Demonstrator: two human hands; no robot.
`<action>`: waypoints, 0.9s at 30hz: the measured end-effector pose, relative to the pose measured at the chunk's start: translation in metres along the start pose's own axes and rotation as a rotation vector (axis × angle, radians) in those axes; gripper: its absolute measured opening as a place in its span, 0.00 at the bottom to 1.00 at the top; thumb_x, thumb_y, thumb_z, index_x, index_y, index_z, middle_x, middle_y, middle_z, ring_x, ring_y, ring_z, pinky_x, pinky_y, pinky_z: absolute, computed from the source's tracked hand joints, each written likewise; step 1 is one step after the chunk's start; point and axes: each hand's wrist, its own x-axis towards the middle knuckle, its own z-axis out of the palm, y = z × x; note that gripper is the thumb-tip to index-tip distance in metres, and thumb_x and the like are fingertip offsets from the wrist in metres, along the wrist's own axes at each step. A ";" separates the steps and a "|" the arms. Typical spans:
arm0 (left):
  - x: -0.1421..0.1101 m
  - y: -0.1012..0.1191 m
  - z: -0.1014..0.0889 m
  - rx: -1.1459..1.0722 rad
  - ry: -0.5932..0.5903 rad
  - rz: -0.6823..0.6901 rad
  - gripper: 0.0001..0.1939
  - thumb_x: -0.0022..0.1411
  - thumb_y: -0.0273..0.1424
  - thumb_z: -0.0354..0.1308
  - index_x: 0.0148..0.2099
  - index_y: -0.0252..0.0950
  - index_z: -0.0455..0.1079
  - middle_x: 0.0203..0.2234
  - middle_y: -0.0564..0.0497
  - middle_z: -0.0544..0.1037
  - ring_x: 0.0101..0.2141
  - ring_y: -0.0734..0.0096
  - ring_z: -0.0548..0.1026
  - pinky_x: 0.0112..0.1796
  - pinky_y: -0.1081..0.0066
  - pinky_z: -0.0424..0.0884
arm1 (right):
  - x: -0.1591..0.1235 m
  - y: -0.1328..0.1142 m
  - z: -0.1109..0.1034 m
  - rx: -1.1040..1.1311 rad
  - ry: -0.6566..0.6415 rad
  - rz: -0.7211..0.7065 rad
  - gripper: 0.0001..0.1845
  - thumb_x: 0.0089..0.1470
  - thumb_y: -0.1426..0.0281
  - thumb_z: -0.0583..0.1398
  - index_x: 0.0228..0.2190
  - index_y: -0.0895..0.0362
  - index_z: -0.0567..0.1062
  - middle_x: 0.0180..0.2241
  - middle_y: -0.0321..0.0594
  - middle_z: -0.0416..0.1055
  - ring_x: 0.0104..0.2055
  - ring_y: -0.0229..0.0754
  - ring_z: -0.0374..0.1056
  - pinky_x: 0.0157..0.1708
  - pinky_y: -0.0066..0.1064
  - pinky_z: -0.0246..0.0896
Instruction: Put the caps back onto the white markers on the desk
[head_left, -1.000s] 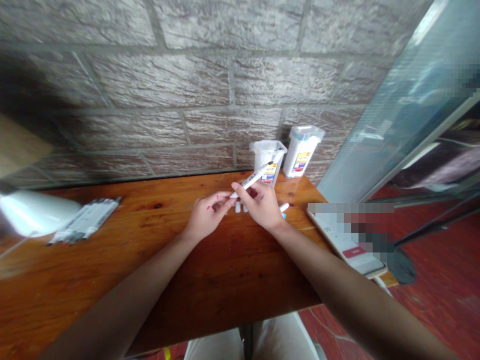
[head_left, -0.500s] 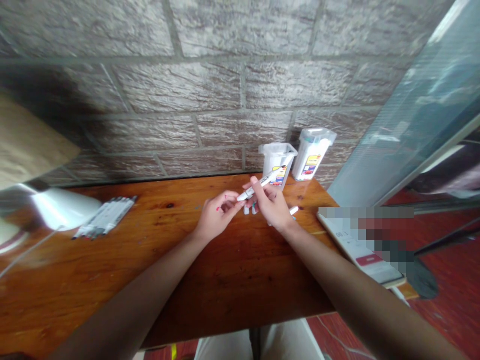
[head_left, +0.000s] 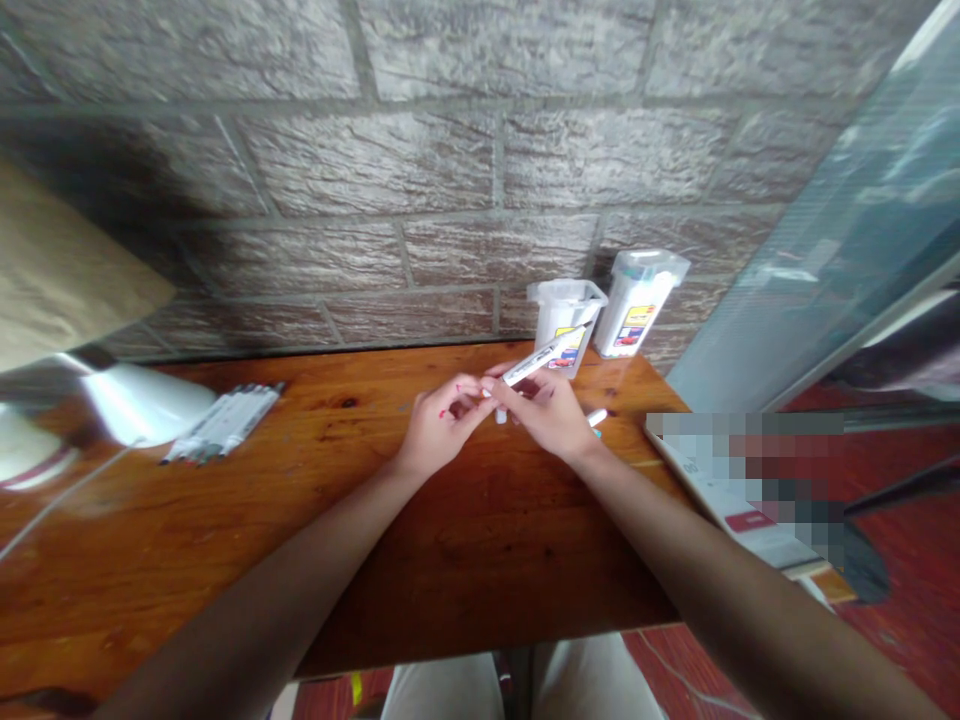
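A white marker (head_left: 541, 358) slants up to the right between my two hands, its dark tip pointing toward the tubs. My right hand (head_left: 553, 412) is closed around its lower part, with the thumb laid over the near end. My left hand (head_left: 441, 422) pinches at that same near end, and red marks show on its fingers. Beneath and beside my right hand, white pen ends (head_left: 597, 417) stick out on the table, mostly hidden. Just behind the hands stands an open clear plastic tub (head_left: 551, 310) with a yellow label.
A second tub (head_left: 634, 310), filled with white pens, stands to its right by the wall. Several markers (head_left: 225, 423) lie in a row on the wooden table (head_left: 360, 600) at left, beside a white lamp base (head_left: 154, 405). A white box (head_left: 720, 490) lies at the right edge.
My right thumb has slid down to the marker's near end, closer to my left fingers. The view has shifted slightly, so the table objects appear further right.
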 end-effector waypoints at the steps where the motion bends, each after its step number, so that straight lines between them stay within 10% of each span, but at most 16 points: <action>1: 0.000 0.000 0.000 -0.003 0.005 -0.002 0.09 0.63 0.37 0.62 0.37 0.36 0.72 0.28 0.52 0.80 0.25 0.77 0.75 0.27 0.77 0.69 | 0.001 0.001 -0.001 -0.004 0.011 -0.001 0.24 0.46 0.52 0.69 0.35 0.59 0.79 0.25 0.36 0.73 0.22 0.32 0.64 0.18 0.24 0.59; 9: 0.004 0.008 0.000 -0.055 0.177 -0.072 0.19 0.68 0.43 0.54 0.51 0.35 0.72 0.41 0.44 0.81 0.40 0.68 0.79 0.41 0.71 0.73 | 0.003 -0.006 -0.012 -0.229 0.029 -0.070 0.19 0.57 0.53 0.62 0.31 0.58 0.74 0.22 0.33 0.69 0.20 0.31 0.62 0.20 0.24 0.57; 17: 0.008 0.019 0.000 -0.369 0.074 -0.220 0.27 0.68 0.51 0.50 0.45 0.34 0.78 0.45 0.44 0.81 0.48 0.59 0.77 0.53 0.61 0.69 | -0.019 -0.016 0.005 -0.281 -0.545 0.186 0.19 0.61 0.53 0.56 0.28 0.55 0.67 0.15 0.28 0.64 0.14 0.33 0.64 0.14 0.23 0.55; 27: 0.005 0.009 0.010 -0.685 -0.028 -0.385 0.26 0.65 0.50 0.55 0.51 0.35 0.77 0.47 0.44 0.80 0.48 0.59 0.77 0.50 0.63 0.70 | -0.015 -0.010 0.015 0.015 -0.252 0.134 0.18 0.61 0.54 0.58 0.44 0.54 0.73 0.21 0.27 0.57 0.19 0.30 0.51 0.18 0.24 0.46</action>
